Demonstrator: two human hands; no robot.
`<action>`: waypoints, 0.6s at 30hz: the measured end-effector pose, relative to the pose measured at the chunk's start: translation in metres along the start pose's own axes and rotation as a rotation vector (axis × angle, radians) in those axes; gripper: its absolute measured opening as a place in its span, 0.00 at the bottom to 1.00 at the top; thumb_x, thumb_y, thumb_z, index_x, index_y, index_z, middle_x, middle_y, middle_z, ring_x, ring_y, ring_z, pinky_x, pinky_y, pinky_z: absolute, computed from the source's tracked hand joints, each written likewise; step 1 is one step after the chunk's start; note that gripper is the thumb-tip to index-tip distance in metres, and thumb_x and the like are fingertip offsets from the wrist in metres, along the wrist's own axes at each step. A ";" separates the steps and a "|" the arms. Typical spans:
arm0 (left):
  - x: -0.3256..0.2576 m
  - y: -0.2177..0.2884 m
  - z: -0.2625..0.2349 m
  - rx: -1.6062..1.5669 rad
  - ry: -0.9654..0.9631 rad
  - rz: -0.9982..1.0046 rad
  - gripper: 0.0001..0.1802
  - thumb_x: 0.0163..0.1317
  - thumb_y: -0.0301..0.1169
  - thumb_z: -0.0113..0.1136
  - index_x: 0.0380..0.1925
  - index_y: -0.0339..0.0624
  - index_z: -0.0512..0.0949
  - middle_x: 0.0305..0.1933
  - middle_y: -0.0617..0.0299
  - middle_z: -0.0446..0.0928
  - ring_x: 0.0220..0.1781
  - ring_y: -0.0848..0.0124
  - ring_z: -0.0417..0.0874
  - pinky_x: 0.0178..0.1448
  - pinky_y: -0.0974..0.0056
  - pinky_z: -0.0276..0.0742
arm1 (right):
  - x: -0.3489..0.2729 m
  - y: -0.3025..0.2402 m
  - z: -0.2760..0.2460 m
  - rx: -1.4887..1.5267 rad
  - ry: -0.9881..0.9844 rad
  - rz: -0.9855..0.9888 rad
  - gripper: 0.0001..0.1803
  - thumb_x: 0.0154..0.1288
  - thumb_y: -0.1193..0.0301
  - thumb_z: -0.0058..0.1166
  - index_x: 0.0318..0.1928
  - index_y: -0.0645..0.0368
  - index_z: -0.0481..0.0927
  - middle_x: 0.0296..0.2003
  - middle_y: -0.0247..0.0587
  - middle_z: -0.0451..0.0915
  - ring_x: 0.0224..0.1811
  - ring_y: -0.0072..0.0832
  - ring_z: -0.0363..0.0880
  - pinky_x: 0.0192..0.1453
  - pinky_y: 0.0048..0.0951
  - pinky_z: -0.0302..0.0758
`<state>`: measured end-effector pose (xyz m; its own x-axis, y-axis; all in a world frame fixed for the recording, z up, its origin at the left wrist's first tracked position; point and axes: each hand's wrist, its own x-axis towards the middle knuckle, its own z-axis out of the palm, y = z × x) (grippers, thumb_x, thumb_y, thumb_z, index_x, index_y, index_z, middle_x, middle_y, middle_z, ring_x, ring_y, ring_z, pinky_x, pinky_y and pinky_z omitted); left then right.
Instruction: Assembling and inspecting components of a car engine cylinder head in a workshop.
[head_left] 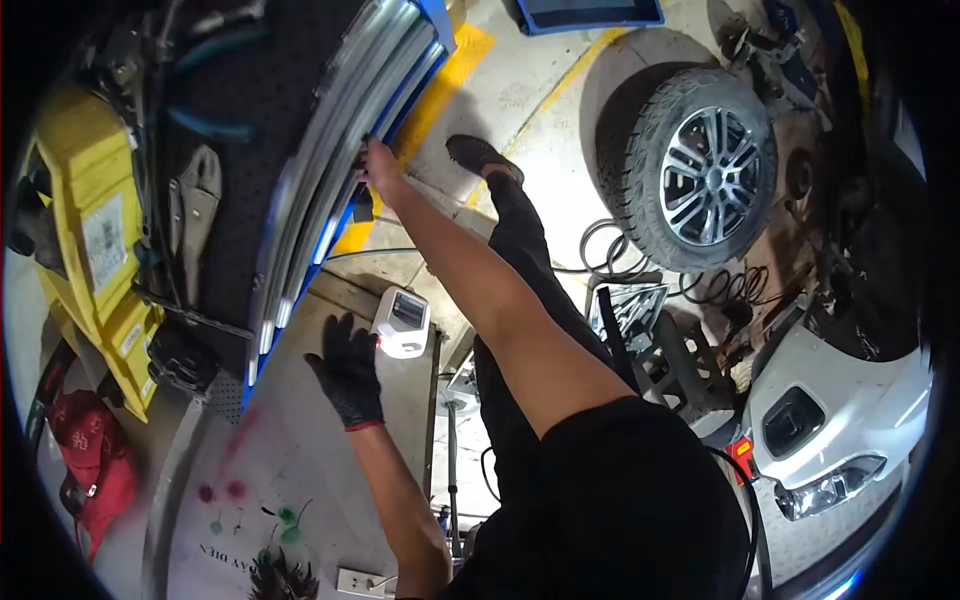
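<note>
My right hand [374, 160], bare, reaches far forward, and its fingers curl over the edge of a silver drawer front on the blue tool cabinet [330, 170]. My left hand [349, 372] wears a black glove. Its fingers are spread and it lies flat against the cabinet's grey side panel [290, 450], holding nothing. A white handheld device with a small screen [402, 322] sits just right of the gloved hand. My black shoe [481, 155] stands on the concrete floor beyond the right hand.
On the cabinet's black top lie locking pliers [195, 200], blue-handled tools and a yellow case [90, 250]. A red bag [88, 455] hangs at the left. A loose car wheel [703, 170], coiled hoses [608, 250], a tool rack [630, 310] and a white car's bumper [850, 420] fill the right.
</note>
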<state>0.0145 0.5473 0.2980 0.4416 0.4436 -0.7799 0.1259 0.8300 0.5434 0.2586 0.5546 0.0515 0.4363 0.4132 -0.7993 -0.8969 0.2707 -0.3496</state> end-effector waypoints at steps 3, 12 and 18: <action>-0.040 -0.053 -0.042 -0.058 0.101 -0.070 0.40 0.63 0.63 0.32 0.63 0.43 0.61 0.62 0.52 0.66 0.62 0.55 0.66 0.66 0.49 0.57 | -0.043 0.008 0.017 0.022 -0.167 0.023 0.22 0.60 0.51 0.41 0.41 0.56 0.70 0.31 0.37 0.71 0.32 0.30 0.73 0.39 0.33 0.71; -0.073 -0.184 -0.068 -0.222 0.111 -0.339 0.39 0.65 0.60 0.33 0.60 0.37 0.62 0.58 0.48 0.69 0.57 0.56 0.70 0.62 0.53 0.64 | -0.102 0.010 -0.128 -0.545 -0.013 -0.209 0.21 0.67 0.52 0.44 0.43 0.60 0.71 0.30 0.32 0.71 0.31 0.21 0.71 0.38 0.23 0.71; -0.053 -0.205 -0.089 0.217 0.084 -0.248 0.31 0.70 0.53 0.30 0.59 0.40 0.62 0.52 0.52 0.74 0.47 0.62 0.77 0.52 0.60 0.74 | -0.206 0.011 -0.193 -1.023 0.122 -0.469 0.28 0.69 0.51 0.38 0.37 0.70 0.72 0.32 0.57 0.76 0.41 0.51 0.75 0.46 0.44 0.68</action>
<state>-0.1136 0.3840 0.2004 0.3004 0.2710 -0.9145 0.4106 0.8286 0.3805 0.1449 0.3051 0.1180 0.7854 0.3554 -0.5068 -0.3085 -0.4851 -0.8182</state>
